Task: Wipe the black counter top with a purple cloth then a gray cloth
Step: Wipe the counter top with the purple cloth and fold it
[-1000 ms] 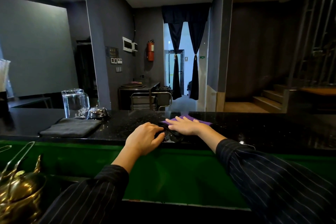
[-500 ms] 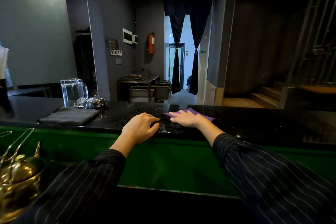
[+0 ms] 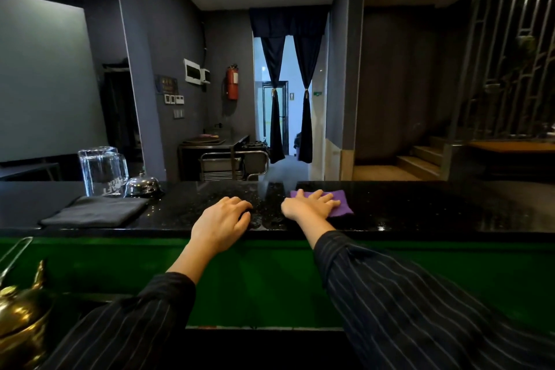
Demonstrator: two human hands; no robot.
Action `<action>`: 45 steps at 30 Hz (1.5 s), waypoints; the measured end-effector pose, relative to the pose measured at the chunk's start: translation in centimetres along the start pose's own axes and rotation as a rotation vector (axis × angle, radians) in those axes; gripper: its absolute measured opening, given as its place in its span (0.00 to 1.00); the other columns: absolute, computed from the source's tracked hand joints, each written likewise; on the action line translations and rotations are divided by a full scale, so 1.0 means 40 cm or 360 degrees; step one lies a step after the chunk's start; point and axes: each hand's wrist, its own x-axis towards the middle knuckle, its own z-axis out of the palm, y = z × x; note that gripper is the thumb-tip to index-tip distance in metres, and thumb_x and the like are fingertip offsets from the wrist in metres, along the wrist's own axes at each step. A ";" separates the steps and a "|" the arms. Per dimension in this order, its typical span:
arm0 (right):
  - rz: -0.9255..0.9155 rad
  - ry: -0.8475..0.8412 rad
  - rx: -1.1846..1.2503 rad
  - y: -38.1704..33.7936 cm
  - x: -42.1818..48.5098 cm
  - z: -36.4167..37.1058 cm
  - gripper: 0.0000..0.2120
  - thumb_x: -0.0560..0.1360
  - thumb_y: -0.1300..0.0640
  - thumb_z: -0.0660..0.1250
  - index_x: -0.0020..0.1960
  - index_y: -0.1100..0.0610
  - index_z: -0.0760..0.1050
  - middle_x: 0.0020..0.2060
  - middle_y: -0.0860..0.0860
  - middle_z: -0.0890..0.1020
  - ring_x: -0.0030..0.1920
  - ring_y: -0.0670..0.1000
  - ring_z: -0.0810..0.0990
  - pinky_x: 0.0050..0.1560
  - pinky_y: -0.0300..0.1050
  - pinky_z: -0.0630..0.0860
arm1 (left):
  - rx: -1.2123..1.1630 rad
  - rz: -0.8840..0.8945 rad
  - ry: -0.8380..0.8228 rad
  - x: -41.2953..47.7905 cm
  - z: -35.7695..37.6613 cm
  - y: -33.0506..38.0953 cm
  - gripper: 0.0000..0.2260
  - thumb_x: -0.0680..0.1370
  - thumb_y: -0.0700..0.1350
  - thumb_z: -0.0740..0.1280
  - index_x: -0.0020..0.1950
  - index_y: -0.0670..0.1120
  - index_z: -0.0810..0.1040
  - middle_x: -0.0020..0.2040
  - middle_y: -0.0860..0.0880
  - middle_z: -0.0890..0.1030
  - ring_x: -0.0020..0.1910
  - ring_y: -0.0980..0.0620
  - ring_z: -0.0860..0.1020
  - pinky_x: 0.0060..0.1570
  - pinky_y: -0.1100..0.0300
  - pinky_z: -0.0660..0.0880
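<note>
The purple-cloth pass is in hand: the right hand [image 3: 310,205] is pressing flat, fingers spread wide, on the purple cloth [image 3: 339,204] lying on the black desk [image 3: 420,207], its grip closing on nothing. The left hand [image 3: 222,221] is resting loosely curled at the desk's near edge, holding nothing. The gray cloth [image 3: 96,210] is lying folded, untouched, well apart to the left, near the glass mug [image 3: 102,171] and bell [image 3: 142,185]. Against half a second ago, the cloth is sitting farther right, away from the left hand. Next, I judge, more strokes, then swapping cloths.

Right hand [image 3: 309,205] lies flat, fingers [image 3: 326,198] spread; left hand [image 3: 220,224] rests palm-down, fingers curled.
</note>
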 end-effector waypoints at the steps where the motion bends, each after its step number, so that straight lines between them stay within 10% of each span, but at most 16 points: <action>1: -0.0061 -0.0003 0.0001 -0.028 -0.012 0.003 0.35 0.78 0.36 0.55 0.80 0.45 0.46 0.79 0.62 0.46 0.77 0.69 0.46 0.73 0.68 0.44 | 0.0004 0.0002 -0.0014 0.002 0.001 -0.003 0.27 0.74 0.57 0.46 0.63 0.50 0.75 0.60 0.51 0.78 0.59 0.50 0.74 0.54 0.53 0.74; 10: -0.0420 -0.0039 0.0065 -0.088 -0.085 0.022 0.29 0.80 0.39 0.47 0.79 0.42 0.47 0.79 0.58 0.48 0.77 0.67 0.44 0.73 0.69 0.40 | -0.0014 -0.0028 -0.0113 0.012 0.006 -0.007 0.15 0.81 0.48 0.55 0.65 0.49 0.73 0.62 0.49 0.75 0.60 0.49 0.71 0.58 0.51 0.72; 19: -0.0409 0.0050 0.0125 0.125 -0.118 0.011 0.26 0.81 0.40 0.44 0.79 0.40 0.49 0.80 0.54 0.49 0.78 0.63 0.46 0.74 0.66 0.43 | -0.0019 -0.0235 0.0067 -0.048 0.013 0.071 0.27 0.77 0.56 0.43 0.59 0.48 0.77 0.62 0.50 0.78 0.64 0.49 0.73 0.64 0.47 0.66; 30: -0.0189 0.0016 0.0132 0.409 -0.080 -0.009 0.26 0.81 0.37 0.43 0.78 0.38 0.49 0.80 0.51 0.49 0.79 0.61 0.46 0.75 0.65 0.42 | 0.0005 -0.0279 -0.0319 -0.114 0.000 0.091 0.25 0.81 0.58 0.48 0.77 0.51 0.55 0.77 0.51 0.57 0.77 0.50 0.53 0.75 0.44 0.47; 45: -0.0291 -0.0053 0.0047 0.271 0.083 -0.036 0.30 0.80 0.34 0.43 0.79 0.41 0.46 0.80 0.55 0.46 0.78 0.63 0.45 0.75 0.66 0.43 | -0.0101 -0.0471 -0.0487 -0.072 -0.013 0.097 0.24 0.81 0.59 0.50 0.76 0.54 0.55 0.77 0.53 0.56 0.77 0.52 0.50 0.74 0.46 0.41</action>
